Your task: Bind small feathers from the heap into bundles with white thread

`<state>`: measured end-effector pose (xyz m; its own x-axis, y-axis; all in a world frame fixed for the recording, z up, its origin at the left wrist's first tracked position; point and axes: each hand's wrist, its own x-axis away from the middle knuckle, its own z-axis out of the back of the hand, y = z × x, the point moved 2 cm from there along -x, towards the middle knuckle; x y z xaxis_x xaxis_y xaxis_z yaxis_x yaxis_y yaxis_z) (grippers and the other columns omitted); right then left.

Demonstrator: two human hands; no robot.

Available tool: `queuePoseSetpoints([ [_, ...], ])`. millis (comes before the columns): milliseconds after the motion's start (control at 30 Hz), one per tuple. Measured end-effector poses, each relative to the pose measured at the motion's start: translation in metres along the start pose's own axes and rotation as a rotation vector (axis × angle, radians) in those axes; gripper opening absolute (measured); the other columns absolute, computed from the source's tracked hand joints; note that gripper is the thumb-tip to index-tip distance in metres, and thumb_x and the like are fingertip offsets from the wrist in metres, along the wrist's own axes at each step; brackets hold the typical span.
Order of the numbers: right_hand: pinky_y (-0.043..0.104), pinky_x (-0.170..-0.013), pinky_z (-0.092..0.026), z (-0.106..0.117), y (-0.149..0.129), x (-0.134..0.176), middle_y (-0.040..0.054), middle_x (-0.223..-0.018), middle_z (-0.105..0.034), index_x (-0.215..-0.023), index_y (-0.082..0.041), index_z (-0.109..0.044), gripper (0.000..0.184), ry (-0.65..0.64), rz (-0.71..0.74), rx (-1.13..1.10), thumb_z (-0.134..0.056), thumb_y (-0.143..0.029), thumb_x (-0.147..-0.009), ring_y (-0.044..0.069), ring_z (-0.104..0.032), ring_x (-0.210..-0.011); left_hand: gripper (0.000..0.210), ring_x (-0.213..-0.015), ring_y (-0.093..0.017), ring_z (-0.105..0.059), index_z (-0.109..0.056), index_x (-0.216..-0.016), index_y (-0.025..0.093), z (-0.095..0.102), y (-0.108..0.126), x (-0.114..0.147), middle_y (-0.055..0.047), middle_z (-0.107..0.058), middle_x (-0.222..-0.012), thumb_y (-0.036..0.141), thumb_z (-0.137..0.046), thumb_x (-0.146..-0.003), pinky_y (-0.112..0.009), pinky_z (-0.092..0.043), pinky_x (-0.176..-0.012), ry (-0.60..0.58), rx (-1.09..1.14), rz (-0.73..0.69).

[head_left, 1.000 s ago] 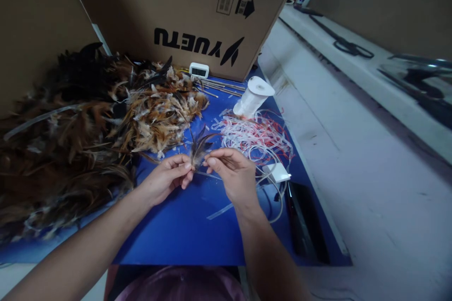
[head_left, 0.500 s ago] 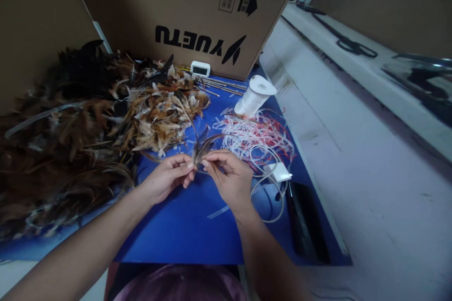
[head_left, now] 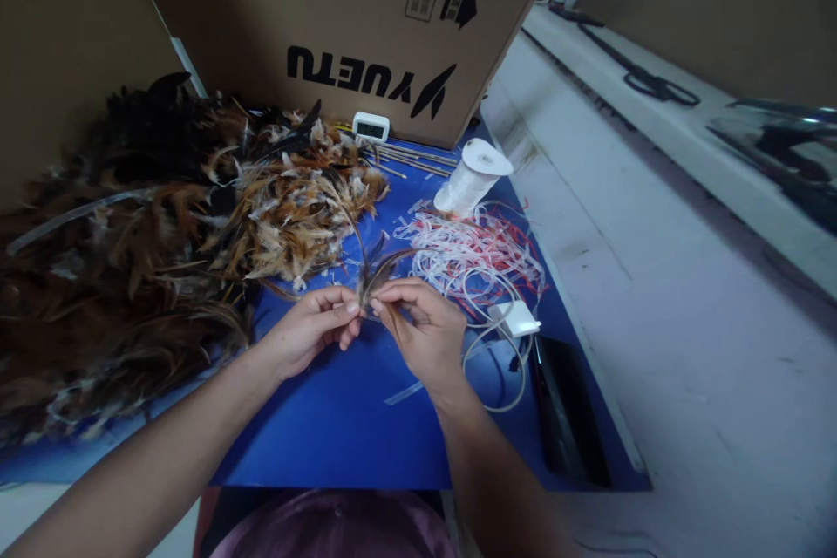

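Over the blue table my left hand [head_left: 327, 323] pinches the base of a small bunch of dark and brown feathers [head_left: 370, 270], which points upward and fans out. Against its right side, my right hand [head_left: 425, 327] is closed with thumb and fingertips at the feathers' lower end. A brownish feather shows between the right fingers. Just left of the hands lies a big heap of feathers [head_left: 281, 218], tan and white nearest me, darker brown and black farther left. The exact contact of the fingertips is partly hidden.
A white spool [head_left: 474, 179] stands behind tangled white and red strips [head_left: 477, 253]. White cable with a charger [head_left: 516, 319] lies near a dark phone [head_left: 568, 410]. Thin sticks [head_left: 418, 161] and a small white digital display [head_left: 370, 127] sit before a cardboard box [head_left: 366, 17]. A wall is at right.
Hardly anything differs. My right hand has shifted very slightly left at the feather base, while my left hand keeps its place.
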<state>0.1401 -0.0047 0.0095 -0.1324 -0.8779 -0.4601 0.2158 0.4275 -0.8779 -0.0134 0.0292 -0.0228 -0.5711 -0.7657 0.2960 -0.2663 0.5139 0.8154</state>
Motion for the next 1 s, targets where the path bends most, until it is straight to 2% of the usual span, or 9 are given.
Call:
queuePoseSetpoints([
  [233, 0.029, -0.068, -0.057, -0.001, 0.005, 0.001, 0.0033, -0.081, -0.069, -0.08, -0.022, -0.068, 0.003, -0.015, -0.13, -0.081, -0.07, -0.02, -0.079, 0.016, -0.067, -0.075, 0.023, -0.045, -0.008, -0.053, -0.063, -0.072, 0.013, 0.0, 0.0, 0.0, 0.0, -0.062, -0.057, 0.031, -0.077, -0.072, -0.019, -0.041, -0.046, 0.003, 0.02, 0.003],
  [400, 0.026, -0.072, -0.056, 0.0, 0.008, -0.001, -0.0006, -0.078, -0.07, -0.079, -0.022, -0.066, 0.011, -0.012, -0.297, -0.222, -0.075, -0.021, -0.073, 0.014, -0.068, -0.073, 0.022, -0.045, -0.008, -0.053, -0.063, -0.071, 0.013, 0.002, -0.001, -0.001, 0.0, -0.062, -0.056, 0.029, -0.077, -0.073, -0.018, -0.042, -0.046, -0.018, 0.04, 0.013],
  [500, 0.026, -0.069, -0.055, 0.001, 0.01, -0.002, -0.0019, -0.075, -0.069, -0.077, -0.021, -0.065, 0.015, 0.007, -0.343, -0.255, -0.077, -0.021, -0.069, 0.013, -0.067, -0.07, 0.02, -0.045, -0.008, -0.053, -0.064, -0.071, 0.013, 0.002, 0.0, 0.0, 0.0, -0.062, -0.056, 0.028, -0.076, -0.074, -0.018, -0.043, -0.045, -0.046, 0.047, 0.012],
  [667, 0.026, -0.066, -0.056, -0.001, 0.009, -0.003, -0.0018, -0.073, -0.069, -0.078, -0.02, -0.063, 0.021, 0.018, -0.359, -0.296, -0.079, -0.022, -0.066, 0.013, -0.067, -0.066, 0.017, -0.046, -0.008, -0.054, -0.066, -0.071, 0.013, 0.001, 0.001, 0.001, -0.001, -0.062, -0.056, 0.026, -0.076, -0.074, -0.018, -0.044, -0.046, -0.056, 0.055, 0.003],
  [867, 0.03, -0.078, -0.057, 0.004, 0.006, -0.005, 0.0005, -0.084, -0.073, -0.091, -0.022, -0.064, 0.025, -0.004, -0.344, -0.282, -0.077, -0.019, -0.069, 0.015, -0.07, -0.081, 0.016, -0.047, -0.009, -0.055, -0.066, -0.072, 0.013, 0.004, 0.003, 0.0, -0.001, -0.063, -0.058, 0.026, -0.075, -0.074, -0.019, -0.043, -0.047, 0.001, 0.063, -0.057],
  [933, 0.031, -0.081, -0.056, 0.014, 0.002, -0.009, 0.0015, -0.091, -0.073, -0.097, -0.023, -0.064, 0.027, 0.052, -0.298, -0.245, -0.072, -0.016, -0.073, 0.016, -0.069, -0.087, 0.016, -0.047, -0.009, -0.054, -0.066, -0.071, 0.013, 0.006, 0.005, -0.001, -0.001, -0.062, -0.057, 0.026, -0.075, -0.073, -0.02, -0.041, -0.047, 0.02, 0.065, -0.086],
  [1000, 0.031, -0.08, -0.056, 0.031, -0.01, -0.012, 0.0024, -0.097, -0.071, -0.099, -0.024, -0.064, 0.026, 0.18, -0.231, -0.21, -0.068, -0.013, -0.076, 0.016, -0.067, -0.091, 0.017, -0.047, -0.009, -0.052, -0.064, -0.069, 0.013, 0.008, 0.007, -0.002, -0.001, -0.061, -0.057, 0.025, -0.076, -0.072, -0.02, -0.04, -0.046, 0.046, 0.077, -0.112],
])
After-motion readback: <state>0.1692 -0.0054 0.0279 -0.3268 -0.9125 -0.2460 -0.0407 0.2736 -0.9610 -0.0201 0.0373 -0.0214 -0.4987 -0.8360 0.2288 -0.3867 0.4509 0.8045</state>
